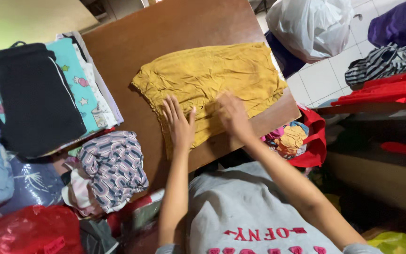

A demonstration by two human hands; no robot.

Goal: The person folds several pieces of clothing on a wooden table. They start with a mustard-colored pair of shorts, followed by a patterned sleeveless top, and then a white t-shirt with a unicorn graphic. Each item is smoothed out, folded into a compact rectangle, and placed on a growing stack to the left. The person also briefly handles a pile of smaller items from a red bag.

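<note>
Head view: the mustard garment [212,80] lies spread at the table's [132,42] near right corner. Both hands press it flat, left hand [179,124] fingers splayed, right hand [233,115] open, gripping nothing. Folded stacks [48,94] sit along the left edge.

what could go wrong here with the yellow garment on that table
1. The yellow garment reaches the table edge nearest the person, under the left hand and right hand; a pull toward the body might drag it off.
2. The patterned pile at the left corner looks to overhang the edge, so a nudge from the left arm could topple it.
</note>
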